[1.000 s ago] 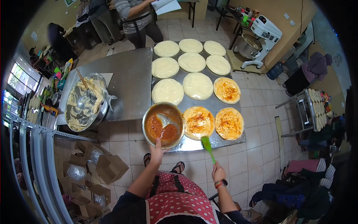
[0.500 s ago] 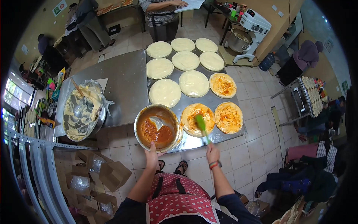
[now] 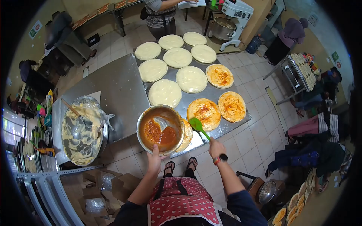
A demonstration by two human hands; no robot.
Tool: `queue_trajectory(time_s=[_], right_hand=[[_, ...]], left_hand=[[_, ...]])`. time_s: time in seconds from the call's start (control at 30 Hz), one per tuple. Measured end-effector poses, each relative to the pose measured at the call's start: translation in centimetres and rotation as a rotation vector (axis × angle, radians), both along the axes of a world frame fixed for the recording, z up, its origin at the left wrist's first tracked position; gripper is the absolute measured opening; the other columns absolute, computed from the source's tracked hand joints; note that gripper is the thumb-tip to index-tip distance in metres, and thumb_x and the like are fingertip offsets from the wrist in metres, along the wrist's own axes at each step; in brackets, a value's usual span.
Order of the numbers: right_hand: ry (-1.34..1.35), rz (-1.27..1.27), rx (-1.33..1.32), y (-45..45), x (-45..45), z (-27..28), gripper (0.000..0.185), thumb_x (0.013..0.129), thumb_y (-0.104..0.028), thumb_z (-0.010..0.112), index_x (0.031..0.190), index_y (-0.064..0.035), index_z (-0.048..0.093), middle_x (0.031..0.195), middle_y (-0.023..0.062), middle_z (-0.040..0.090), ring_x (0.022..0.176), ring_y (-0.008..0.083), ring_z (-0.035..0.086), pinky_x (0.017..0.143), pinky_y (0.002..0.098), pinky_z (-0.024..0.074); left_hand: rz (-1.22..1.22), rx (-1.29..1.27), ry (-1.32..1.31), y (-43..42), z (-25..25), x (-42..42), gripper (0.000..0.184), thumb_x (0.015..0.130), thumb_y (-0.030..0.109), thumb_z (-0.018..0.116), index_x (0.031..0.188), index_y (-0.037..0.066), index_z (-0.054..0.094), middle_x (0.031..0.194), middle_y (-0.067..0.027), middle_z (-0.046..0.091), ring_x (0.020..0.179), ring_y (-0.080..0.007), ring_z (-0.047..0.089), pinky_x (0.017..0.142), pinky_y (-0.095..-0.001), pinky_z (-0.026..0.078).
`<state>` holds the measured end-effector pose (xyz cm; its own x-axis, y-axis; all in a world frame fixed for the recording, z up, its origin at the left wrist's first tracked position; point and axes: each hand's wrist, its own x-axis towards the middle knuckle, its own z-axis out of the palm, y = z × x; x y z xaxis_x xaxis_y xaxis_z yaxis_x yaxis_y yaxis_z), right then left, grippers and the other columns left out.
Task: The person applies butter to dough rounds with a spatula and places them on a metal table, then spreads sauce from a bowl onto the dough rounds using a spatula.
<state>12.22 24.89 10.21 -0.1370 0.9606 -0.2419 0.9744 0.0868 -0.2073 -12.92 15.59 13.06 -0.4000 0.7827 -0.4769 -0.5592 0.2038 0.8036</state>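
My left hand grips the rim of a metal bowl, thumb inside. Orange-red sauce lies in the bowl, which is held over the front edge of the metal table. In my right hand is a green spatula, its head low beside a sauce-covered dough round. Two more sauced rounds, one at the right and one behind it, lie nearby. A further round is partly hidden by the bowl. Several pale coated rounds fill the rest of that tabletop.
Left on the metal table stands a large plastic-lined bowl of pale cream with a wooden-handled tool. A stand mixer is at the back. Cardboard boxes lie on the floor at left. Several people stand around the room.
The green spatula has moved off the middle of the front sauced round to its left front edge. My view has shifted. The bowl stays in my left hand.
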Motion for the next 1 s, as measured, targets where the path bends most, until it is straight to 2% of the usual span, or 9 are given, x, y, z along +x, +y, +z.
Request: queue_trajectory(time_s=[0.2, 0.3, 0.4, 0.5, 0.63, 0.73, 0.83, 0.93, 1.0], right_hand=[[-0.014, -0.384, 0.171, -5.6, 5.2, -1.5, 0.029, 0.081, -0.012, 0.048, 0.108, -0.0156, 0.056, 0.079, 0.0148, 0.059, 0.068, 0.0328, 0.059, 0.057, 0.044, 0.0468], [0.245, -0.239, 0.405, -3.2, 2.9, -6.0, 0.03, 0.081, -0.012, 0.051, 0.11, -0.0176, 0.054, 0.077, 0.0136, 0.059, 0.07, 0.033, 0.058, 0.058, 0.0427, 0.0461], [0.242, -0.104, 0.333, 1.1, -0.7, -7.3, 0.031, 0.08, -0.01, 0.05, 0.11, -0.0164, 0.055, 0.083, 0.0132, 0.059, 0.07, 0.0331, 0.058, 0.06, 0.0428, 0.0462], [0.192, -0.291, 0.155, 4.9, -0.6, -6.7, 0.03, 0.081, -0.011, 0.048, 0.11, -0.015, 0.056, 0.081, 0.0153, 0.061, 0.073, 0.0348, 0.058, 0.062, 0.0446, 0.0462], [0.218, -0.496, 0.244, 3.8, 2.3, -4.4, 0.026, 0.083, -0.013, 0.047, 0.106, -0.0149, 0.058, 0.08, 0.0179, 0.061, 0.071, 0.0357, 0.058, 0.061, 0.0462, 0.0459], [0.194, -0.458, 0.325, 0.0, 1.3, -4.4, 0.027, 0.083, -0.013, 0.047, 0.108, -0.0162, 0.057, 0.079, 0.018, 0.06, 0.07, 0.0354, 0.058, 0.059, 0.0458, 0.0459], [0.15, -0.188, 0.226, -3.1, 1.3, -6.1, 0.031, 0.083, -0.012, 0.046, 0.113, -0.0178, 0.053, 0.076, 0.015, 0.058, 0.066, 0.0344, 0.058, 0.057, 0.0459, 0.0452], [0.059, -0.506, 0.217, -3.3, 4.5, -6.5, 0.032, 0.081, -0.011, 0.047, 0.112, -0.0178, 0.053, 0.077, 0.0134, 0.058, 0.064, 0.0331, 0.057, 0.055, 0.0434, 0.0461], [0.113, -0.503, 0.315, -3.4, 4.6, -5.9, 0.031, 0.081, -0.012, 0.048, 0.112, -0.0173, 0.053, 0.076, 0.0131, 0.058, 0.064, 0.0328, 0.057, 0.055, 0.0435, 0.0463]], left_hand=[[-0.078, 0.032, 0.023, 0.1, 0.5, -1.8, 0.043, 0.092, 0.025, 0.041, 0.125, 0.003, 0.025, 0.116, -0.0175, 0.045, 0.095, -0.0295, 0.057, 0.067, -0.0407, 0.055], [-0.112, 0.011, 0.045, 0.3, 0.4, -1.4, 0.042, 0.093, 0.026, 0.037, 0.126, 0.003, 0.025, 0.119, -0.018, 0.044, 0.097, -0.0301, 0.056, 0.07, -0.0419, 0.054], [-0.131, -0.006, 0.031, 0.3, 0.6, -0.8, 0.042, 0.093, 0.026, 0.037, 0.126, 0.003, 0.024, 0.12, -0.0183, 0.043, 0.097, -0.0305, 0.056, 0.07, -0.0423, 0.055], [-0.105, 0.005, 0.007, 0.1, 0.5, -0.6, 0.043, 0.092, 0.025, 0.042, 0.124, 0.002, 0.026, 0.117, -0.018, 0.044, 0.093, -0.0294, 0.057, 0.065, -0.0417, 0.055], [-0.103, 0.003, 0.005, -0.3, 1.1, -0.7, 0.042, 0.093, 0.024, 0.038, 0.125, 0.002, 0.024, 0.117, -0.0186, 0.043, 0.094, -0.0311, 0.057, 0.066, -0.0417, 0.055], [-0.122, 0.017, 0.002, 0.0, 1.1, -0.4, 0.041, 0.094, 0.023, 0.035, 0.126, 0.002, 0.023, 0.119, -0.0187, 0.043, 0.096, -0.0315, 0.056, 0.068, -0.042, 0.055], [-0.109, 0.021, -0.003, 0.2, 1.0, -0.3, 0.041, 0.093, 0.025, 0.037, 0.125, 0.001, 0.024, 0.117, -0.0186, 0.044, 0.094, -0.0304, 0.057, 0.067, -0.0412, 0.055], [-0.144, 0.055, 0.008, 0.6, 1.2, -0.7, 0.043, 0.093, 0.026, 0.039, 0.124, 0.001, 0.025, 0.116, -0.0185, 0.044, 0.093, -0.0298, 0.057, 0.066, -0.0405, 0.055], [-0.206, 0.072, 0.01, 0.7, 1.2, -0.8, 0.043, 0.093, 0.027, 0.038, 0.124, 0.001, 0.024, 0.117, -0.0185, 0.043, 0.093, -0.0297, 0.057, 0.066, -0.0406, 0.055]])
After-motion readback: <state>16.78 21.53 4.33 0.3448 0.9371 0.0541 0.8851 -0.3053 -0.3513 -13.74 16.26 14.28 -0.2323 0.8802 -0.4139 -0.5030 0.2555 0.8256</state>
